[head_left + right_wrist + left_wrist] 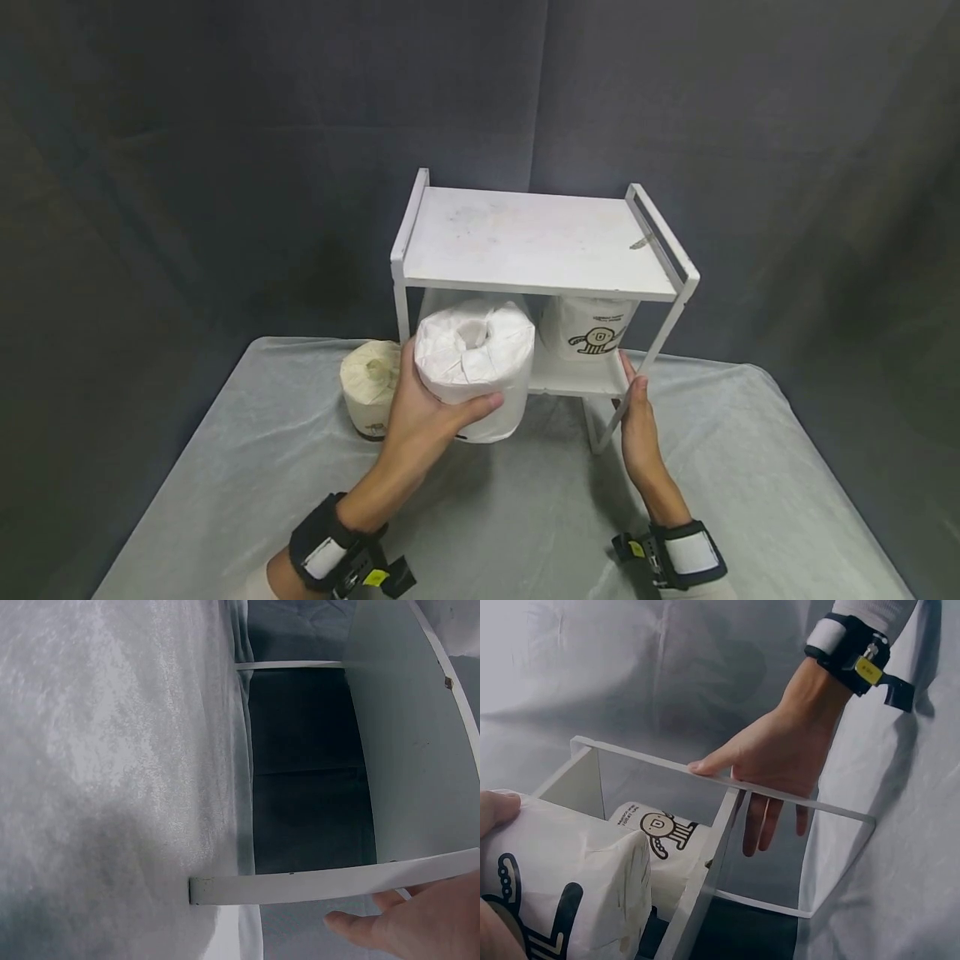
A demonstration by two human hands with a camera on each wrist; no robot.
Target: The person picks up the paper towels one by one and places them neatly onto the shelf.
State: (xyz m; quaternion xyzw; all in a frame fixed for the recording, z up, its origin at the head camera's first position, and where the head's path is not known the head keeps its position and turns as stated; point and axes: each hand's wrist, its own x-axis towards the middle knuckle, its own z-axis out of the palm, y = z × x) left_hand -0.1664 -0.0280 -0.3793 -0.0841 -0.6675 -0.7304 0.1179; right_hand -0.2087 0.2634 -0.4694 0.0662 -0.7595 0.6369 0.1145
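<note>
left hand (423, 412) grasping a white paper-wrapped toilet paper roll (476, 362), thumb across near side, fingers round the far left. roll is held off the table, core hole up, just in front of the left part of the lower shelf (573, 380) of a white two-tier rack (517, 237). left wrist view: black cartoon print on the held roll's wrapper.

right hand (639, 429) not clenched, at the rack's right side; fingers straight along the outside of the side frame, thumb against the front leg (662, 333). touching the leg, not wrapped round it. right wrist view only catches part of this hand by the bar.

second wrapped roll (588, 327) upright on the lower shelf, right end, black cartoon figure and small lettering facing front. yellowish roll (367, 392) upright on the table left of the rack, partly behind the left hand. top tier has a grey scuff (641, 242) near its right edge.

rack stands on a table with a light grey cloth (540, 508), dark grey curtain (300, 167) behind. black strap (327, 546) on left wrist, matching band (686, 550) on right, each with a yellow tag.
</note>
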